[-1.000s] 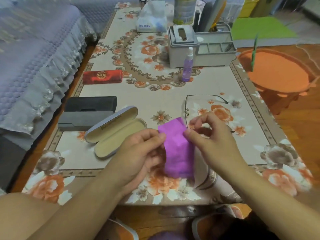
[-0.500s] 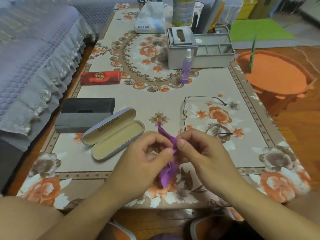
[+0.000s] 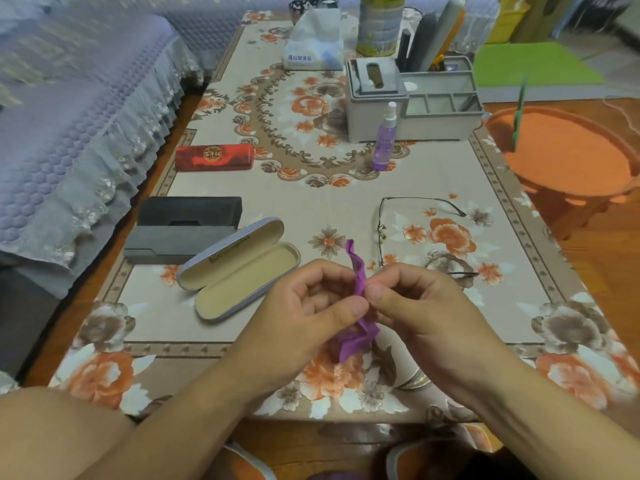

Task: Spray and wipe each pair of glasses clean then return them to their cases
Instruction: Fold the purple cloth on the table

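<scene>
Sitting at the table [image 3: 346, 202] with its floral cloth, I have a grey organiser [image 3: 412, 105] at the far end and three cases on my left: a red one [image 3: 214, 157], a black one [image 3: 183, 230] and an open case [image 3: 239, 270] nearest me. My left hand [image 3: 304, 313] and right hand [image 3: 419, 306] meet in front of me, each pinching the crumpled purple cloth [image 3: 358, 306] between thumb and fingers. Just beyond my right hand lie the glasses [image 3: 415, 230], unfolded on the cloth. The spray bottle [image 3: 386, 138] stands upright against the organiser.

Soft, even indoor light; edges bowed, far corners blurred.
</scene>
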